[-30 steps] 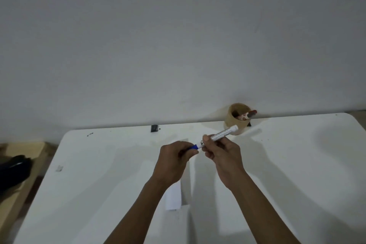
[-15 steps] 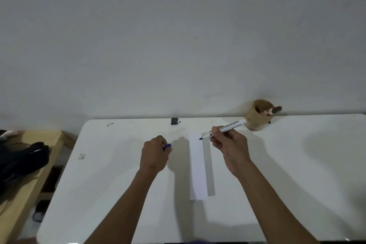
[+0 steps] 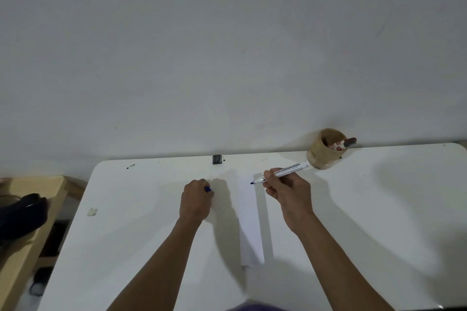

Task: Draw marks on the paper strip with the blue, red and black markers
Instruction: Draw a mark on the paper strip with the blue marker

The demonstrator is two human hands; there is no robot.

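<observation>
I see a long, thin paper strip [image 3: 249,219] lying flat on the smooth white tabletop [image 3: 353,222]. Just right of the strip, my right hand [image 3: 290,195] pinches a slim white blue marker [image 3: 283,171], its dark tip over the strip's far end. Left of the strip, my left hand [image 3: 195,201] is curled into a fist around a small blue cap [image 3: 207,189]. Beyond the strip's far end, to the right, a round tan cup [image 3: 324,149] holds more markers [image 3: 342,144].
</observation>
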